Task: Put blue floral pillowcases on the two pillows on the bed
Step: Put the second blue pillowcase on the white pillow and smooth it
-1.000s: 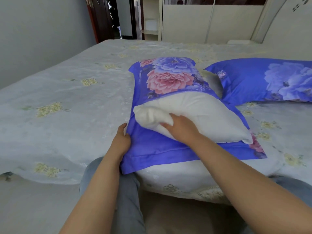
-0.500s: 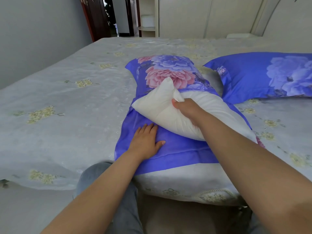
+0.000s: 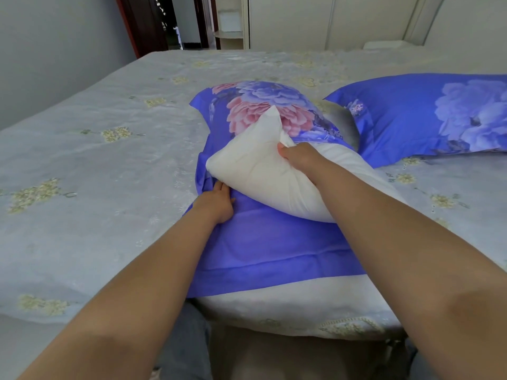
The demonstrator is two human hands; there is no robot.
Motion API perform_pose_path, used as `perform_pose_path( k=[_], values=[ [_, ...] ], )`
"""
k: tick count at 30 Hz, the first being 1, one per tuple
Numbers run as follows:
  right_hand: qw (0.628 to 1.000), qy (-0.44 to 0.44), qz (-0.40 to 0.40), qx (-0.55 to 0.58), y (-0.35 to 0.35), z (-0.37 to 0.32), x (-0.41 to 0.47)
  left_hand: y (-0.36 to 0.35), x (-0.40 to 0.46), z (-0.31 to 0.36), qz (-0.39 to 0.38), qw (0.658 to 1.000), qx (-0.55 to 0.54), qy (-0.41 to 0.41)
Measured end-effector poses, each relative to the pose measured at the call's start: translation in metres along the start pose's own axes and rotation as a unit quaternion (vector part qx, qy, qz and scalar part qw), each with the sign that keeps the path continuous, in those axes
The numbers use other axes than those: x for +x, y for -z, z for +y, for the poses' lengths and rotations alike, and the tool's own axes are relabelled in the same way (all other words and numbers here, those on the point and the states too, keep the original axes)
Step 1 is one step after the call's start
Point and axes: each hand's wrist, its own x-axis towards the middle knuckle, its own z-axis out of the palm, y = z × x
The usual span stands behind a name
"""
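On bed (image 3: pixel 82 165), right hand (image 3: pixel 299 157) grips pillow (image 3: pixel 255 171); left hand (image 3: pixel 216 201) presses pillowcase (image 3: pixel 269 242).

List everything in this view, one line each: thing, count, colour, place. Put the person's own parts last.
white pillow: 1, white, near edge of the bed, half out of its pillowcase, bare end lifted.
blue floral pillowcase: 1, blue with pink and purple flowers, under and around the white pillow.
cased pillow: 1, blue with purple flowers, right side of the bed.
bedspread: 1, pale grey with small yellowish flowers, covering the bed.
doorway: 1, dark red-brown frame, far left.
wardrobe: 1, cream, beyond the bed.
left hand: 1, flat on the pillowcase beside the pillow.
right hand: 1, grips the pillow's bare end.
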Motion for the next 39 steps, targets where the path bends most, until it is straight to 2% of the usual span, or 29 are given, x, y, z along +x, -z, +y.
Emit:
perform_pose_path(
  k=[6,9,12,19,24,26,29,32,37,39],
  values=[
    [1.0,-0.022,-0.001,-0.016,0.009,0.008,0.02,-0.001,0.011,0.007,0.065,0.997,0.016,0.032],
    [1.0,-0.018,0.006,-0.024,0.009,0.009,0.028,-0.001,0.005,0.01,0.077,0.997,0.006,-0.008],
    [0.999,-0.012,0.014,-0.033,0.004,0.006,0.032,-0.003,-0.012,0.015,0.086,0.993,-0.056,-0.059],
    [0.998,0.018,0.041,-0.041,0.0,-0.006,0.043,-0.002,-0.031,0.064,0.053,0.978,-0.142,-0.141],
    [0.993,0.105,0.05,-0.016,-0.002,-0.018,0.045,-0.004,-0.046,0.104,0.029,0.966,-0.17,-0.191],
    [0.988,0.139,0.056,-0.022,-0.007,-0.025,0.046,-0.008,-0.054,0.128,-0.003,0.96,-0.198,-0.2],
    [0.98,0.19,0.058,-0.03,-0.016,-0.031,0.047,-0.009,-0.064,0.156,-0.045,0.937,-0.286,-0.198],
    [0.973,0.223,0.058,-0.029,-0.022,-0.027,0.045,-0.003,-0.07,0.162,-0.039,0.913,-0.352,-0.205],
    [0.966,0.251,0.049,-0.049,-0.024,0.002,0.036,-0.002,-0.087,0.134,-0.018,0.92,-0.328,-0.213],
    [0.966,0.244,0.047,-0.07,-0.026,0.013,0.031,0.001,-0.091,0.119,0.007,0.94,-0.267,-0.211]
  ],
)
